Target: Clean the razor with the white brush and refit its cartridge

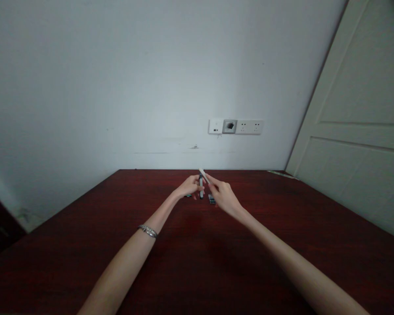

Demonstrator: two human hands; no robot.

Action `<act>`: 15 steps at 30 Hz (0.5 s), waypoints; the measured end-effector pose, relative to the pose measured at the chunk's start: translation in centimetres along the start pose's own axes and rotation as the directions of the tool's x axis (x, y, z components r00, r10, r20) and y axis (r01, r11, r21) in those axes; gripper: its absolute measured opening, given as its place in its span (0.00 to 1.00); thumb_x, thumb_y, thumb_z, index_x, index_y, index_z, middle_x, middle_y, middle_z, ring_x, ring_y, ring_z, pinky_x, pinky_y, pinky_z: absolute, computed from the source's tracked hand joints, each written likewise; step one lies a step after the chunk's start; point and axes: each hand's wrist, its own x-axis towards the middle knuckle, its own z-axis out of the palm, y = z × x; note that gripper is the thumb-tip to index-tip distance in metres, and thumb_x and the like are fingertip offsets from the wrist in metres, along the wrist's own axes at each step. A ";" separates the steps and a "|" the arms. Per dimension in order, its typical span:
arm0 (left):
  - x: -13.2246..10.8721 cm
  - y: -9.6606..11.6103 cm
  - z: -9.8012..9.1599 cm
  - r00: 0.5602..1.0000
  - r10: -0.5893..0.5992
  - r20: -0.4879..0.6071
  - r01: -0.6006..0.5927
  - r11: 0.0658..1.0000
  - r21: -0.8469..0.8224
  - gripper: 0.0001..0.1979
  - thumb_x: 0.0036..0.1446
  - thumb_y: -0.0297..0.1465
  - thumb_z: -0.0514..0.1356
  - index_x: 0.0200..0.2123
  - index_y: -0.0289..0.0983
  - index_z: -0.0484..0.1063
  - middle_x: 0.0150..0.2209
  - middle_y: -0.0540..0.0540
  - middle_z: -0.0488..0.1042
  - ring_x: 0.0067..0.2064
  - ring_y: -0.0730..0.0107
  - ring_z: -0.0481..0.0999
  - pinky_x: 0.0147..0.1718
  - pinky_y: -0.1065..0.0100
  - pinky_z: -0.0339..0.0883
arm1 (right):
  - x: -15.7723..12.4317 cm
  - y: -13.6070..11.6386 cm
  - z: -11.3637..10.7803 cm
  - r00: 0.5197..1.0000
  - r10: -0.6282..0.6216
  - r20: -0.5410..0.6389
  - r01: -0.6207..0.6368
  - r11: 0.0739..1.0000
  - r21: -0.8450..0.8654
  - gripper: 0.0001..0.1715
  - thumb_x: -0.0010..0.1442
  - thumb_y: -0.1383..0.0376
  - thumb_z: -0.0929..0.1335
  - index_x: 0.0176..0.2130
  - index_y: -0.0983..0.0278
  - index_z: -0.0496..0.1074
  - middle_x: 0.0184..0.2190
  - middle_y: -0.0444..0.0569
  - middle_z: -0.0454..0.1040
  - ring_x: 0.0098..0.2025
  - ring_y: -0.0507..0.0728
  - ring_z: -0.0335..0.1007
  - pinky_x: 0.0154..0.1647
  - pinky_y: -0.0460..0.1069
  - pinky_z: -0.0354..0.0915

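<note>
Near the back of the table, my left hand (191, 187) is closed on a slim grey bar with dark ends (201, 188), which points away from me. My right hand (223, 194) pinches a slim white stick-like piece (203, 175), slanted up to the left. The white piece crosses or meets the far end of the grey bar; I cannot tell whether they are joined. Below my right fingers lies a small dark-and-clear item (212, 199), partly covered. A small green item (188, 195) shows beneath my left hand, mostly hidden.
The dark red wooden table (190, 262) reaches back to a pale wall (151, 87). Sockets and switches (249, 127) sit on the wall above its back edge. At the right stands a white panelled door (357, 131), with a thin light strip (282, 174) near its foot.
</note>
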 end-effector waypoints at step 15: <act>-0.2 0.2 -0.7 0.999 0.051 -0.008 -0.050 0.998 0.044 0.10 0.48 0.24 0.57 0.38 0.31 0.66 0.26 0.45 0.73 0.23 0.74 0.73 0.17 0.78 0.65 | -0.1 -0.8 -0.8 0.994 0.001 0.109 -0.020 0.986 0.168 0.27 0.61 0.60 0.58 0.58 0.62 0.62 0.20 0.42 0.68 0.14 0.47 0.56 0.15 0.42 0.58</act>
